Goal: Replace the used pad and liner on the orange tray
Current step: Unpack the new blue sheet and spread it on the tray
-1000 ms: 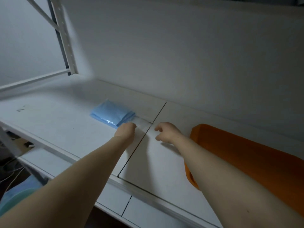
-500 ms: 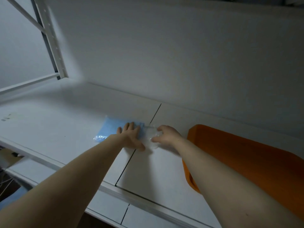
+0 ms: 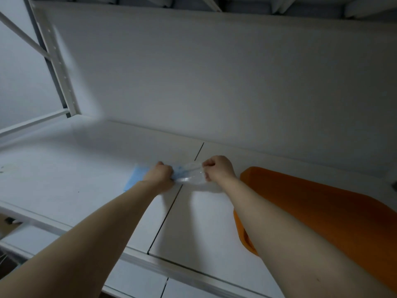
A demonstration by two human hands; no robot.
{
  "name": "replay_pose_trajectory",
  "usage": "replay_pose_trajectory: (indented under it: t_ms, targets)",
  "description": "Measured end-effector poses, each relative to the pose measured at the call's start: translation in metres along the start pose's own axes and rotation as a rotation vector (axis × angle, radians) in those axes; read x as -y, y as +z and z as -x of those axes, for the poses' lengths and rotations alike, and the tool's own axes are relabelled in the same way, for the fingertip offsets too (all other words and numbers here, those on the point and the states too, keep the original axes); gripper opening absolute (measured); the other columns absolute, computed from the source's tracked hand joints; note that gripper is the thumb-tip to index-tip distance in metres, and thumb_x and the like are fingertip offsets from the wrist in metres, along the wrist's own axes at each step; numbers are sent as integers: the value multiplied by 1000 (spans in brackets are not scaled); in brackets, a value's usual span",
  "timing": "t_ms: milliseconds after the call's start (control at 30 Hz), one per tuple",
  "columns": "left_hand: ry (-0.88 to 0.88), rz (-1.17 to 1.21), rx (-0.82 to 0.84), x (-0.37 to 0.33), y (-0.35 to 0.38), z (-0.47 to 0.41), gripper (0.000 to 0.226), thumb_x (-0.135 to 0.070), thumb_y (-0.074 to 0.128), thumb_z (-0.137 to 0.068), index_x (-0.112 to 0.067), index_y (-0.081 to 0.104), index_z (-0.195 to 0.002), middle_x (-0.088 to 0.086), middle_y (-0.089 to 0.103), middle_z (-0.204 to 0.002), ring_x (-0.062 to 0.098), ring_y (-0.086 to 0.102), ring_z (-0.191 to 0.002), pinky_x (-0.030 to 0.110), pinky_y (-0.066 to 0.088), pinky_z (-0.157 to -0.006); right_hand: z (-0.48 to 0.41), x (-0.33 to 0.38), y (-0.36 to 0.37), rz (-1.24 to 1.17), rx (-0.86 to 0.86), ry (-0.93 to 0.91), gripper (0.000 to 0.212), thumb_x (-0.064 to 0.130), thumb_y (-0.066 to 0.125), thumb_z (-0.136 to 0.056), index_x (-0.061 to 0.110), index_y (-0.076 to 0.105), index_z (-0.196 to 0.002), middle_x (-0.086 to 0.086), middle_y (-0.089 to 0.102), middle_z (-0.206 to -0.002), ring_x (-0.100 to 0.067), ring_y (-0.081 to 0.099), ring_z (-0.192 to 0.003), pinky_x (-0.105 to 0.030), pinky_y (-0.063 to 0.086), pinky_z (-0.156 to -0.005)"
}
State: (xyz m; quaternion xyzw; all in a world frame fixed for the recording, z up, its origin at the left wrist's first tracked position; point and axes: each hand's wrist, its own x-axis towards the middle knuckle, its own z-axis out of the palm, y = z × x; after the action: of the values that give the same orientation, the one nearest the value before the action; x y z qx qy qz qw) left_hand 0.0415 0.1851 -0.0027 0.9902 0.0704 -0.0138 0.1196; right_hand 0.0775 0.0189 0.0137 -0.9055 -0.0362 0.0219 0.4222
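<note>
A folded blue pad [image 3: 135, 177] in a clear plastic wrapper [image 3: 191, 176] lies on the white shelf [image 3: 86, 168]. My left hand [image 3: 160, 174] grips the wrapper over the pad, fingers curled. My right hand [image 3: 218, 168] pinches the wrapper's loose clear end, just right of the shelf's seam. The wrapper is stretched between both hands. The orange tray [image 3: 322, 207] lies to the right, bare inside, partly hidden by my right forearm.
A white back wall [image 3: 214, 82] rises behind the shelf. A white metal upright [image 3: 55, 61] with a diagonal brace stands at the left. A lower shelf ledge [image 3: 193, 276] runs along the front edge. An upper shelf hangs overhead.
My left hand went from lying flat on the pad to gripping it. My right hand closed on the wrapper's end and drew it to the right, stretching the plastic.
</note>
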Motion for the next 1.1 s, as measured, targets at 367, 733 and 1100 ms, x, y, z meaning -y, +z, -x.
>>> replay_pose_trajectory:
  t_ms: [367,733,1100]
  targets:
    - [-148,1080,-264,-41,-56,5,9,-8,64,-87,0,65,-83,12,59,-78,21,56,-77,21,46,-55,17,-9,-43,-379,-38,233,74,49,62,-83,10,37,-141,-11,53,-134,-28,53,-120,-44,45,-103]
    - [-221,1291,-45,-45,-40,36,47,-19,61,-91,9,51,-128,22,61,-116,29,63,-87,29,54,-77,64,-7,-50,-561,167,138,38,0,63,-86,0,55,-123,-17,64,-117,-32,63,-106,-45,49,-97]
    - [-131,1136,-44,-92,-34,54,82,-40,75,-76,-7,37,-140,12,52,-129,25,57,-111,35,55,-81,67,-3,-55,-462,37,40,34,6,72,-81,3,63,-113,-7,65,-99,-20,62,-88,-25,51,-73]
